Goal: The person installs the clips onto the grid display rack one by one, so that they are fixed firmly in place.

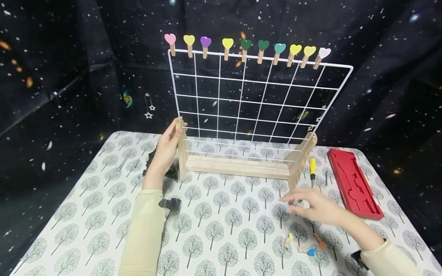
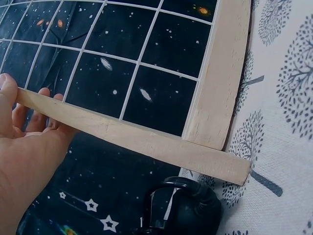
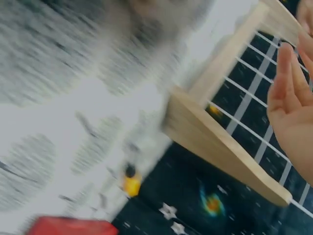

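A wooden stand holds a white wire grid upright, tilted in the head view. My left hand grips the stand's left wooden side piece near its top, thumb on one side and fingers round the other. Along the grid's top wire sits a row of several heart-topped clothespins, among them a pink one and a white one. My right hand, holding nothing, hovers over the cloth by the stand's right foot, fingers loosely bent. Below it lie loose yellow, blue and orange heart clothespins.
Right of the stand lie a yellow-handled screwdriver and a red molded tray. A black object sits behind the left side piece, with thin grey tools farther left. A dark star-patterned backdrop hangs behind the tree-print tablecloth.
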